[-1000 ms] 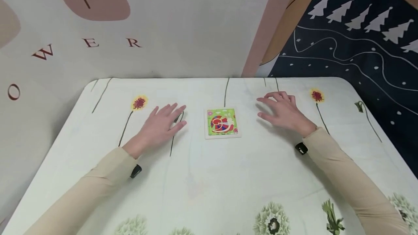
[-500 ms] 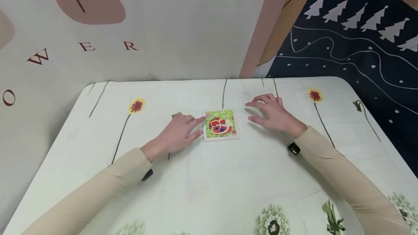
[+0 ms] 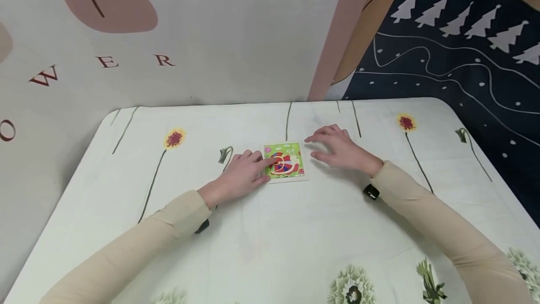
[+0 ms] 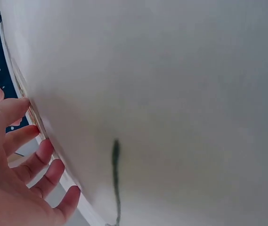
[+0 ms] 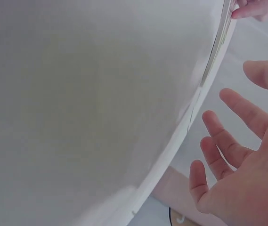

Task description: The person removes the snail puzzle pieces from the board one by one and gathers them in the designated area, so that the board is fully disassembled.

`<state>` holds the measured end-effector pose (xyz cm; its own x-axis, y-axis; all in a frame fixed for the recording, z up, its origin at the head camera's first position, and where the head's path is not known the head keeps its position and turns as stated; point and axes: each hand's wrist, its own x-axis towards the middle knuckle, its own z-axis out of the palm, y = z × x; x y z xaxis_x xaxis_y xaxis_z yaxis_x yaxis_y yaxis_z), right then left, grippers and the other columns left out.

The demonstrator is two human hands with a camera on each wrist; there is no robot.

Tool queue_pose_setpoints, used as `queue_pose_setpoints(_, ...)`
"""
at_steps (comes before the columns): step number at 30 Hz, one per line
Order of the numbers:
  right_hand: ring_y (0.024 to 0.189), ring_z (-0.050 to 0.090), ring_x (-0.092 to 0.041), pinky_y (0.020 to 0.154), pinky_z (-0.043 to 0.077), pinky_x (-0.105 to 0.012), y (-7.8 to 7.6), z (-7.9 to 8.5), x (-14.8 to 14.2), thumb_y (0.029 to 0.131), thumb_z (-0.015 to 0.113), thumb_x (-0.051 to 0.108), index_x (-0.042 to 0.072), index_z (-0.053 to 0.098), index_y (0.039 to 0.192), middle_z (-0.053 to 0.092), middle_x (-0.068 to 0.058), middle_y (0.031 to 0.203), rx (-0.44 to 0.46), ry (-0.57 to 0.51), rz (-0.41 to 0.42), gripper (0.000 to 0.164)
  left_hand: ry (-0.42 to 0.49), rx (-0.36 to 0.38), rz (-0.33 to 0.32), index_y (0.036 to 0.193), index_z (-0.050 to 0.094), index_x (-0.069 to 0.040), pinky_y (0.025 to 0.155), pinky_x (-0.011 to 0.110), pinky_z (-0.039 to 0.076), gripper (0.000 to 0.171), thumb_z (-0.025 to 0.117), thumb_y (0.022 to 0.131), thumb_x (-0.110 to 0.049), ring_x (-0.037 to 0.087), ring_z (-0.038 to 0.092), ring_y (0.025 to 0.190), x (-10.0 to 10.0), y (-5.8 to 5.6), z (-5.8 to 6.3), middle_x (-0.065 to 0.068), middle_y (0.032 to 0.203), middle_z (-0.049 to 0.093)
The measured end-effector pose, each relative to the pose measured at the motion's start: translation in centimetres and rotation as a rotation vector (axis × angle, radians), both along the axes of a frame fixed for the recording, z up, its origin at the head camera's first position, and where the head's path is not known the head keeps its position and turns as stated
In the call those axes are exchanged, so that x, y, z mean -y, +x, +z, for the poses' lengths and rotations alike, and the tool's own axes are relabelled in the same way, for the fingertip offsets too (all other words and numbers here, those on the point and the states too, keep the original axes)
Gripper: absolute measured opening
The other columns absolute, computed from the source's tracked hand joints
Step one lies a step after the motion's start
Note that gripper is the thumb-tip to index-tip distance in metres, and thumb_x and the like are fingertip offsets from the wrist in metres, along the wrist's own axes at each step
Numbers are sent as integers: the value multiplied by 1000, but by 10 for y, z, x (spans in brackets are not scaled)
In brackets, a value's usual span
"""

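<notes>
A small square picture puzzle [image 3: 292, 167] with a snail on a green ground and a pale border lies flat near the middle of the table. My left hand [image 3: 238, 175] is at its left side, the index finger reaching over the snail and the thumb at the left edge. To the right of the puzzle, my right hand [image 3: 341, 151] hovers apart from it, fingers spread and loosely bent, holding nothing. In the left wrist view the left hand [image 4: 28, 160] shows relaxed fingers. The right wrist view shows the right hand [image 5: 242, 155] with its palm bare and the puzzle's thin edge [image 5: 215, 56] beyond.
A white cloth [image 3: 270, 247] printed with flowers covers the table. Behind it hangs a pale wall cloth [image 3: 236, 36] with letters, and at the right a dark cloth [image 3: 443, 69] with white trees. Each wrist has a small black device, such as the right one [image 3: 371, 192].
My left hand has moved right, from beside the puzzle to its left edge with the index finger over it. The right hand has drifted left, closer to the puzzle.
</notes>
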<state>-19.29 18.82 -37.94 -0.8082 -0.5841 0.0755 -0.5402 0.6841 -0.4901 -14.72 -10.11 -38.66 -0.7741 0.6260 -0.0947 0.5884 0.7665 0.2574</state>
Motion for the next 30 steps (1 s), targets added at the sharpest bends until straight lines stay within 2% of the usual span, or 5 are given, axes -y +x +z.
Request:
queue_pose_setpoints(4,115,42,-31,92,28,-53,-1,0,5,88,67,16,7,66,121,58,-13,119,15,-29,20,34,26,-6,11,141,52,-18,81,41,38,51,65,93,-31,23,46,99,0,0,-1,6,107,54)
queue_pose_setpoints(10,112,47,-28,96,33,-47,-6,-1,16,91,64,12,3,65,120,62,-11,116,89,-87,70,31,93,9,23,138,56,-18,79,41,37,48,67,92,-28,22,44,97,0,0,-1,5,107,51)
queue_pose_setpoints(18,91,56,-21,82,46,-37,-8,3,30,91,63,4,0,64,121,62,-9,105,228,-175,68,30,144,41,36,136,58,-15,84,44,36,47,68,92,-25,24,44,101,0,1,-1,7,113,50)
queue_pose_setpoints(22,90,57,-20,82,47,-35,-10,5,37,91,62,2,1,64,121,63,-9,102,280,-186,65,30,153,55,40,137,56,-16,85,46,36,48,68,92,-24,24,44,100,0,0,-3,7,113,50)
queue_pose_setpoints(30,95,59,-21,86,47,-35,-16,9,51,91,63,4,2,64,121,65,-9,113,368,-168,83,30,155,53,33,139,54,-15,85,45,34,50,67,92,-23,24,42,99,1,0,-3,7,111,49)
